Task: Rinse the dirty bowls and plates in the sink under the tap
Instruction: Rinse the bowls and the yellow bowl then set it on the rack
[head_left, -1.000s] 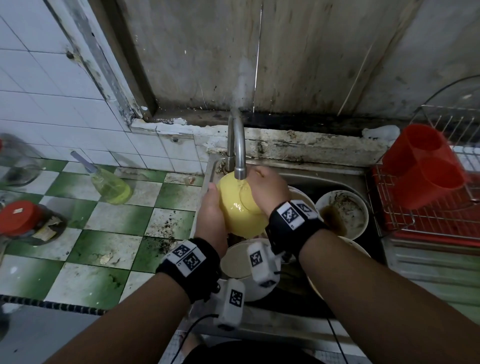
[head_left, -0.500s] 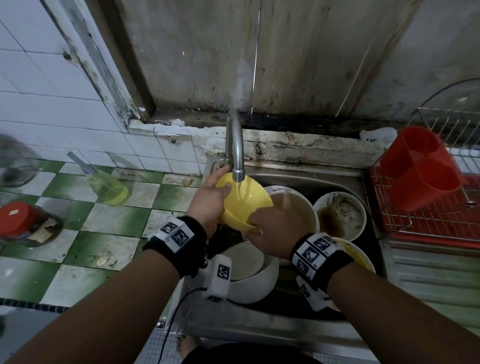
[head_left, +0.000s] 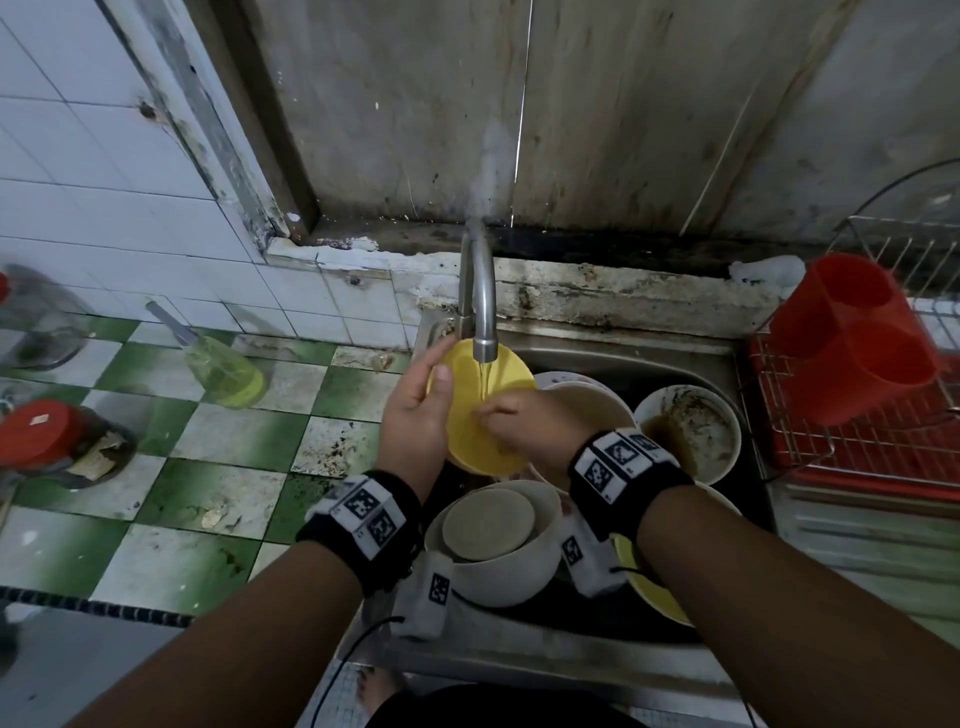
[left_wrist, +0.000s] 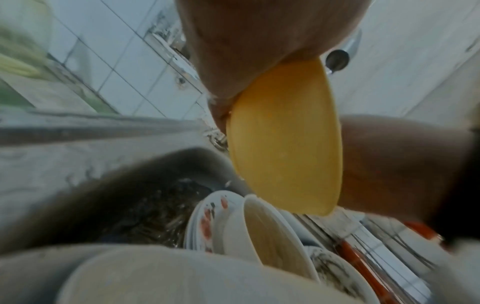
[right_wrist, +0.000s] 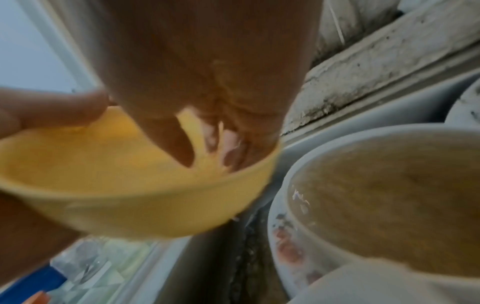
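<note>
A yellow bowl (head_left: 470, 431) is held tilted under the running tap (head_left: 480, 312), and a thin stream falls into it. My left hand (head_left: 431, 400) grips its left rim, thumb over the edge and fingers behind. My right hand (head_left: 501, 415) reaches in from the right, and its fingers (right_wrist: 168, 142) touch the bowl's wet inside (right_wrist: 78, 164). In the left wrist view the bowl (left_wrist: 285, 144) hangs edge-on below the palm. Dirty dishes fill the sink (head_left: 649, 358): a beige bowl (head_left: 592, 410), a stained white bowl (head_left: 685, 431) and a white bowl (head_left: 498, 571) with a dish in it.
A green soap bottle (head_left: 223, 374) and a red-lidded jar (head_left: 47, 436) stand on the green-and-white tiled counter to the left. A red utensil holder (head_left: 852, 332) sits in a wire rack (head_left: 857, 447) to the right. Another yellow dish (head_left: 654, 597) lies under my right wrist.
My right hand has gone from the top of the bowl, past its near rim, to its inside. The bowl has turned its opening up towards the tap, and my left thumb now hooks the rim.
</note>
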